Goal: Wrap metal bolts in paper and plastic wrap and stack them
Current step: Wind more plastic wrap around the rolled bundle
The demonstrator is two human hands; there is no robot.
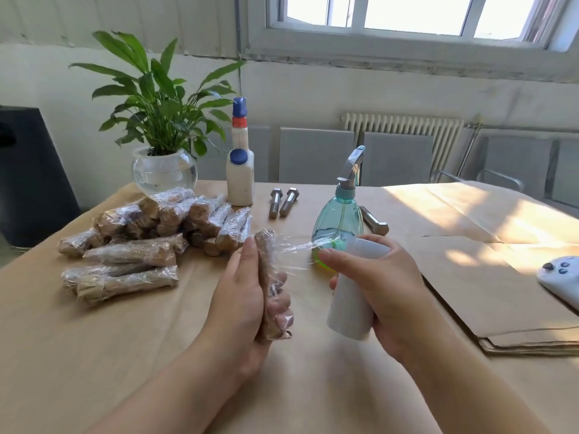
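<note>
Wrapping well underway: wrapped pile [150, 227] built, three bare bolts [283, 202] left.
Left hand [241, 296] grips a paper-wrapped bolt [266, 277]; right hand [385, 289] grips the plastic wrap roll [351, 305], film stretched between.

A single head-worn camera looks forward and down from the near edge of the worktop [94, 355], close above both forearms. Its wide angle takes in the whole paper-covered surface to the far edge, and beyond it the chairs [316, 155], radiator [404, 125], wall and window [407, 14].
</note>
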